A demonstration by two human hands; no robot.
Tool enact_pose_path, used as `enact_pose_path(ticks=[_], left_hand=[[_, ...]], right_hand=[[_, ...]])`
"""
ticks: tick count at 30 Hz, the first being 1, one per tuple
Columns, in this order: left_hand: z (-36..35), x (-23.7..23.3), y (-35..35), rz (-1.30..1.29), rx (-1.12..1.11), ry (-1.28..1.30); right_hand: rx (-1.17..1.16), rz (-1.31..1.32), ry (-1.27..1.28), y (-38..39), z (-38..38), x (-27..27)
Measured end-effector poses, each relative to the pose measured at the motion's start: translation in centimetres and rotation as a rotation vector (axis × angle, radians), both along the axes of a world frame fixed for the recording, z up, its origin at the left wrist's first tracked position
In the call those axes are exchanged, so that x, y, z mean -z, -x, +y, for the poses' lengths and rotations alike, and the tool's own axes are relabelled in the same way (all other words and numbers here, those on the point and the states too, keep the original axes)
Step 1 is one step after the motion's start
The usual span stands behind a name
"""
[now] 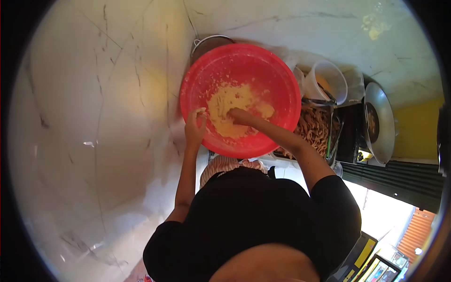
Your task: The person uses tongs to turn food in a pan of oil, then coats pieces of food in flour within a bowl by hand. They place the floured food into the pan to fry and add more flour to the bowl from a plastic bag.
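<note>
A wide red plastic basin (244,52) holds a pale yellow, crumbly flour mixture (230,98); loose bits cling to its inner wall. My right hand (240,116) reaches into the mixture from the right. Its fingers are curled down into the yellow mass, and their tips are partly hidden. At the basin's left edge is my left hand (195,126), with thumb and fingers apart and whitish dough stuck on the fingertips. Nothing shows between those fingers.
A tray of brown strip-shaped food (312,127), with tongs beside it, stands right of the basin. Behind it is a translucent plastic tub (336,82). Farther right sits a large metal pan (384,124). Marbled walls (127,84) close in at left and back.
</note>
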State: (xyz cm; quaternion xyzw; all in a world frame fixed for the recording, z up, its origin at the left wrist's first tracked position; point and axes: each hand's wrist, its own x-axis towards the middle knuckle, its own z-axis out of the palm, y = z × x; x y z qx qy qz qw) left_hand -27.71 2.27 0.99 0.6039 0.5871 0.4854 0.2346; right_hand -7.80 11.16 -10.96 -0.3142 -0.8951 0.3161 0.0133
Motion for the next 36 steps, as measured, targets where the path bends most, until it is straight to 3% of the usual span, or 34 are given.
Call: enact_pose_path(ticks=[1,3,7,8,10,11,13,17,19,23,26,28,29,31,34,36], left_hand=[[0.3,-0.1,0.0,-0.005,-0.001,-0.004],[0.3,-0.5,-0.2,0.074,-0.014,0.062],[0.2,-0.3,0.0,0.023,-0.030,0.042],[0.3,-0.2,0.0,0.017,-0.032,0.046],[0.3,-0.2,-0.1,0.010,-0.037,0.044],[0.3,-0.5,-0.1,0.020,-0.037,0.063],[0.3,-0.5,-0.1,0.034,-0.034,0.085],[0.3,-0.6,-0.2,0.020,-0.047,0.091],[0.4,-0.7,-0.3,0.028,-0.052,0.082],[0.5,-0.6,-0.4,0.060,-0.063,0.116],[0.4,-0.8,-0.5,0.085,-0.079,0.137],[0.2,-0.8,-0.7,0.087,-0.090,0.156],[0.2,-0.6,-0.7,0.072,-0.098,0.133],[0.3,-0.2,-0.6,0.057,-0.112,0.118],[0.0,0.1,-0.7,0.049,-0.124,0.104],[0.1,0.0,-0.5,0.044,-0.104,0.093]], right_hand=[[-0.001,-0.005,-0.004,-0.3,0.8,-0.6],[0.093,0.080,0.262,-1.3,1.9,-2.0],[0.555,0.075,0.268,-1.4,5.7,-3.7],[0.553,0.069,0.273,-0.9,6.7,-3.2],[0.665,-0.081,-0.023,0.3,8.2,0.0],[0.664,-0.081,-0.026,1.3,8.2,1.5],[0.750,0.165,-0.553,3.8,6.8,3.4],[0.856,0.250,-0.301,6.6,3.6,-0.3],[0.787,-0.060,-0.258,6.8,3.1,-2.0],[0.794,-0.028,-0.457,5.5,3.7,-1.1],[0.648,0.007,-0.226,4.6,4.3,-0.2],[0.404,0.141,-0.252,4.0,4.0,1.0],[0.399,0.138,-0.237,3.6,3.8,1.6],[0.038,0.192,-0.155,2.8,3.7,1.3],[-0.152,0.070,-0.096,0.8,2.9,0.4],[-0.125,0.049,-0.124,-0.9,0.7,-0.4]])
